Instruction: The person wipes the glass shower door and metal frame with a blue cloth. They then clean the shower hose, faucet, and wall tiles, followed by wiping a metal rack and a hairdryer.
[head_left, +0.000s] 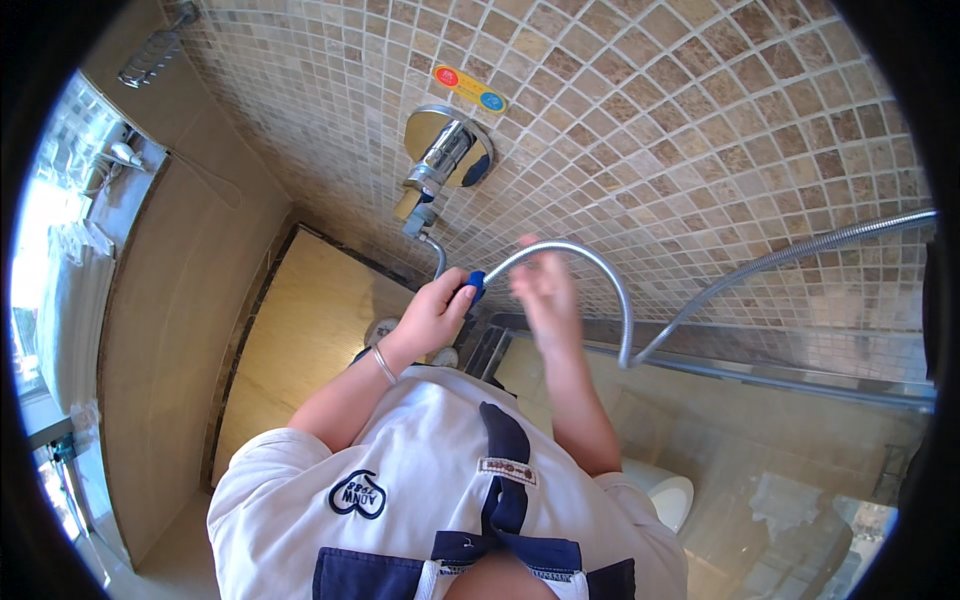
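My left hand (439, 309) is closed around a flexible metal shower hose (619, 292), with a small piece of blue material (475, 285) at its fingertips. I cannot tell whether that is cloth or sponge. My right hand (549, 296) is motion-blurred beside the hose's loop, its fingers loosely bent and apart, with nothing visible in them. From my left hand the hose arches up, dips, then rises to the right edge of view. A chrome shower mixer valve (442, 154) juts from the wall above, a short length of hose hanging from its outlet.
Mosaic wall tiles (637, 135) stretch behind the valve, bearing a hot-and-cold sticker (470, 88). A metal wire rack (150, 56) hangs upper left. Clear plastic packaging (75, 315) lines the window ledge. At lower right are a glass panel (750, 420) and a white toilet (670, 502).
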